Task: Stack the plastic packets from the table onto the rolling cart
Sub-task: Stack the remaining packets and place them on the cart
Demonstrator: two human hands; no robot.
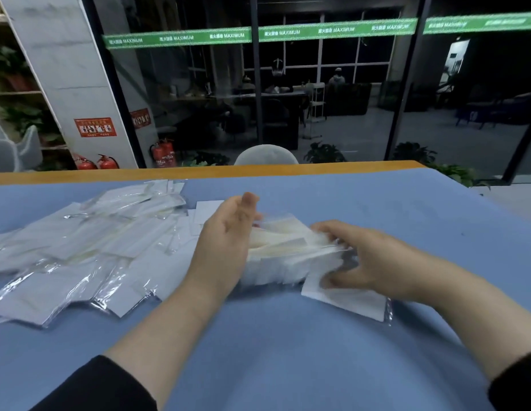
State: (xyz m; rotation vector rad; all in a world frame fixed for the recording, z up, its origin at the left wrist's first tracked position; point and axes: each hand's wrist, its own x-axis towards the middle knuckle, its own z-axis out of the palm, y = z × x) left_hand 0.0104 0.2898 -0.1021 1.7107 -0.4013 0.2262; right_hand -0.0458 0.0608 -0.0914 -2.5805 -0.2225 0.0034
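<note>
A gathered bundle of plastic packets (283, 256) lies on the blue table (288, 336) between the person's hands. The left hand (225, 241) stands on edge against the bundle's left side, fingers straight and together, pressing it. The right hand (359, 259) curls over the right side, fingers bent onto the top and thumb near a single packet (350, 301) beneath. Loose packets (80, 253) are spread out to the left.

The plastic packets (80, 247) scattered at left are clear, glossy film over white paper inserts. The table (377, 209) top looks matt, smooth blue, its far edge orange wood.
</note>
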